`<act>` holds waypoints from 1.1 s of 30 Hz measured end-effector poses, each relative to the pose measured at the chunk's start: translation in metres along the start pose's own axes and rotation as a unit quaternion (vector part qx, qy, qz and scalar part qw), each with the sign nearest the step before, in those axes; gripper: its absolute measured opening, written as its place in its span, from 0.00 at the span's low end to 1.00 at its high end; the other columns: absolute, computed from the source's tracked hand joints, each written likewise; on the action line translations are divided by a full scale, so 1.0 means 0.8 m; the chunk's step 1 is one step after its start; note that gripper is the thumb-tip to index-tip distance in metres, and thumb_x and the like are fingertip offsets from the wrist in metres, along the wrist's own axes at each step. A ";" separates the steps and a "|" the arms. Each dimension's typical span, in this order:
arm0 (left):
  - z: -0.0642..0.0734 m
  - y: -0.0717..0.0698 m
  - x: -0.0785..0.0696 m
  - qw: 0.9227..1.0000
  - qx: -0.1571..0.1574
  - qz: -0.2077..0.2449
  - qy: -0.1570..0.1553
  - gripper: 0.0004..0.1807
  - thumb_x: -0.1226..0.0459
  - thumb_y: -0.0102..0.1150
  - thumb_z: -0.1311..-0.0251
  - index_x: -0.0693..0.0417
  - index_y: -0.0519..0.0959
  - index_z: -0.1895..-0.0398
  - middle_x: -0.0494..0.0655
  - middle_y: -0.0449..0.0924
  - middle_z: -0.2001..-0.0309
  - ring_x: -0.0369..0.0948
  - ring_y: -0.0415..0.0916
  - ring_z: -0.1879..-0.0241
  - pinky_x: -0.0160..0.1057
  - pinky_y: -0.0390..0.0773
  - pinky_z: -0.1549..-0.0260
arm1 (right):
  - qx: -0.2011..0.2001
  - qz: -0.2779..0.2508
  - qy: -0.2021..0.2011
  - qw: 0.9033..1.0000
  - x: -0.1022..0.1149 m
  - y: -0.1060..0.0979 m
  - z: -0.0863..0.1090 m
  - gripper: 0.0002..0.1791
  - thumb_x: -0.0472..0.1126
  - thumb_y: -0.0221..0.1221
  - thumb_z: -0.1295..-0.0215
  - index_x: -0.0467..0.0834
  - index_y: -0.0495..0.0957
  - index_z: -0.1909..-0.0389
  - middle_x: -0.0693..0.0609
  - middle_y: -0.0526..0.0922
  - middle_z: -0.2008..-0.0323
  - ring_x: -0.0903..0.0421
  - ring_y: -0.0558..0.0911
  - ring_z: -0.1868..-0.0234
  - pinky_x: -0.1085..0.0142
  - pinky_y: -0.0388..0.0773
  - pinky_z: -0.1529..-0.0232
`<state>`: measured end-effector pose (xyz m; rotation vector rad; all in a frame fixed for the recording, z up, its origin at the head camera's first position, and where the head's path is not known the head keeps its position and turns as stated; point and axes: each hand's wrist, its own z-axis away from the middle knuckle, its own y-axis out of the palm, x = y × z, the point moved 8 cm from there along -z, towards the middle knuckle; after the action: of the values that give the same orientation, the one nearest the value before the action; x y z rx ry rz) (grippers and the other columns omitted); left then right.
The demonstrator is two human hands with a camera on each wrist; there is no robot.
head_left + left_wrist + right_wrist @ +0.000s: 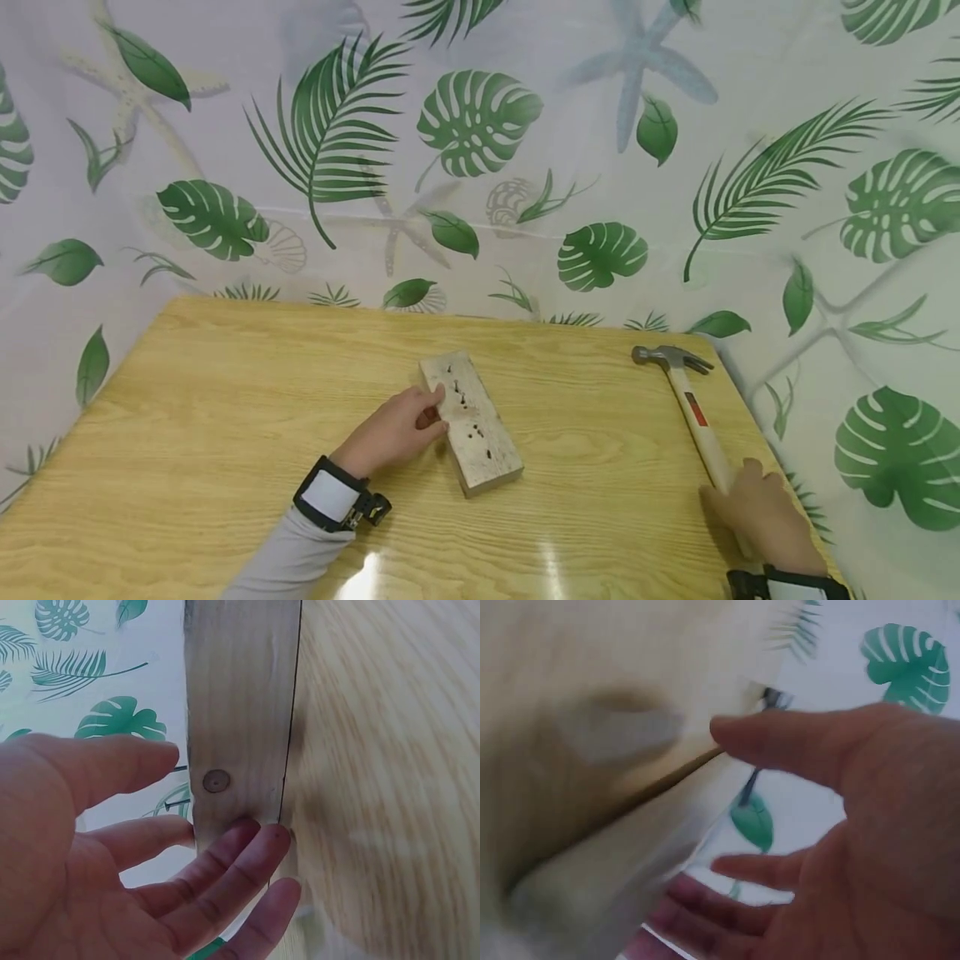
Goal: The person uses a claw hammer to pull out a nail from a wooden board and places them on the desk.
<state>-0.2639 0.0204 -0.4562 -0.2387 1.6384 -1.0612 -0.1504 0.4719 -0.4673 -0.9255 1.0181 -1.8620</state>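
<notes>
A pale wooden block (483, 417) with several dark nails or holes in its top lies on the table. At its left edge is my left hand (393, 429); thumb and forefinger stand apart there, and in the left wrist view the other fingertips rest along the block's knotted side. A thin nail (177, 803) sticks out of the block between thumb and forefinger. On the right, a claw hammer (695, 412) lies with its metal head toward the back. My right hand (761, 512) is over the lower handle, thumb and fingers spread apart in the blurred right wrist view.
The wood-grain table (262, 400) ends at the back and right against a white cloth (525, 208) printed with green leaves. Close to the right table edge lies the hammer. Both wrists wear a black strap (324, 493).
</notes>
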 end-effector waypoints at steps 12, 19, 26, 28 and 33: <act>-0.004 0.000 0.001 1.000 0.001 -0.008 0.000 0.32 0.59 0.61 0.29 0.62 0.66 0.26 0.50 0.76 0.57 0.43 0.72 0.62 0.38 0.73 0.64 | -0.044 -0.008 -0.028 0.999 -0.016 -0.009 -0.006 0.18 0.43 0.52 0.39 0.28 0.64 0.66 0.39 0.70 0.74 0.46 0.72 0.74 0.57 0.69 0.76; 0.000 0.000 -0.001 1.000 0.007 -0.005 -0.008 0.33 0.60 0.61 0.30 0.62 0.65 0.26 0.51 0.77 0.55 0.42 0.73 0.60 0.40 0.75 0.61 | -0.021 -0.024 0.021 0.999 -0.021 -0.007 -0.011 0.23 0.43 0.42 0.36 0.22 0.60 0.57 0.34 0.73 0.71 0.42 0.75 0.72 0.53 0.73 0.72; -0.001 0.004 0.003 1.000 0.018 0.016 -0.011 0.35 0.61 0.61 0.29 0.61 0.61 0.23 0.49 0.78 0.55 0.42 0.76 0.56 0.42 0.77 0.55 | -0.108 -0.007 0.032 0.994 -0.026 -0.018 -0.011 0.25 0.49 0.47 0.30 0.27 0.70 0.69 0.39 0.74 0.79 0.43 0.76 0.77 0.53 0.71 0.78; -0.001 0.003 0.003 1.000 0.017 0.023 -0.010 0.37 0.61 0.61 0.29 0.61 0.59 0.22 0.48 0.79 0.55 0.42 0.76 0.56 0.43 0.77 0.53 | -0.138 0.004 0.041 0.990 -0.029 -0.029 -0.007 0.25 0.49 0.50 0.30 0.29 0.74 0.73 0.39 0.75 0.80 0.42 0.77 0.78 0.51 0.71 0.80; 0.000 -0.004 0.001 0.999 0.016 0.037 -0.012 0.44 0.59 0.61 0.29 0.57 0.49 0.18 0.44 0.80 0.60 0.38 0.77 0.63 0.40 0.78 0.60 | -0.136 0.017 0.057 0.989 -0.026 -0.050 0.005 0.18 0.47 0.54 0.33 0.36 0.74 0.76 0.45 0.73 0.83 0.46 0.75 0.80 0.54 0.70 0.81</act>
<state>-0.2655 0.0178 -0.4546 -0.1687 1.5953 -1.0238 -0.1500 0.5032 -0.4345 -0.9593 1.3753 -1.7919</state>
